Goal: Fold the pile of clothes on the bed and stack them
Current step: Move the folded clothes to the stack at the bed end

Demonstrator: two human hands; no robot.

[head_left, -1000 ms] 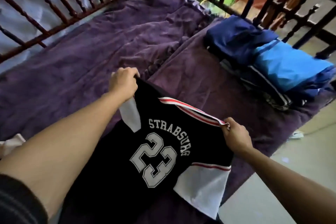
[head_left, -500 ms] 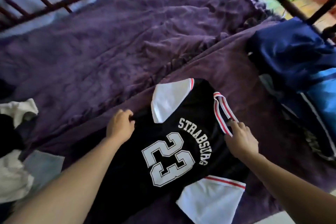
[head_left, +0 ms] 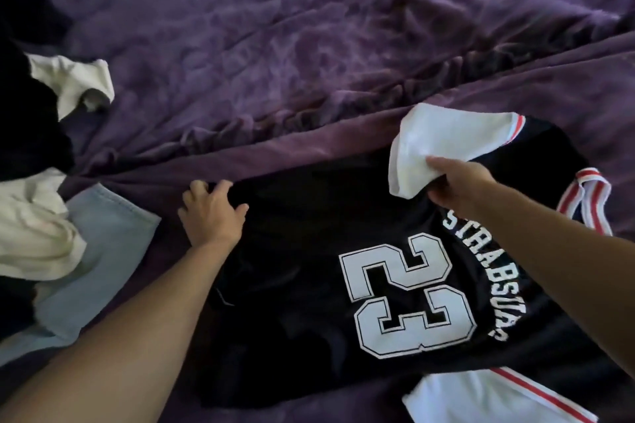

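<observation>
A black jersey (head_left: pixel 309 268) with a white number 23, white sleeves and a red-and-white striped collar lies back-up on the purple bedspread (head_left: pixel 275 45). My left hand (head_left: pixel 211 213) rests on the jersey's far bottom corner, its fingers curled over the hem. My right hand (head_left: pixel 457 185) pinches the far white sleeve (head_left: pixel 443 141) and lifts its end over the jersey's back. The near white sleeve (head_left: pixel 481 398) lies flat at the bottom edge of the view.
A loose pile of unfolded clothes sits at the left: black garments (head_left: pixel 27 127), white pieces (head_left: pixel 31 230) and a light blue cloth (head_left: pixel 103 251). The bedspread is wrinkled, with a ridge running across its middle.
The jersey has been laid down flat on the bed. My right hand left the collar and took hold of the far white sleeve. The view tilted down, so the folded blue stack is out of sight.
</observation>
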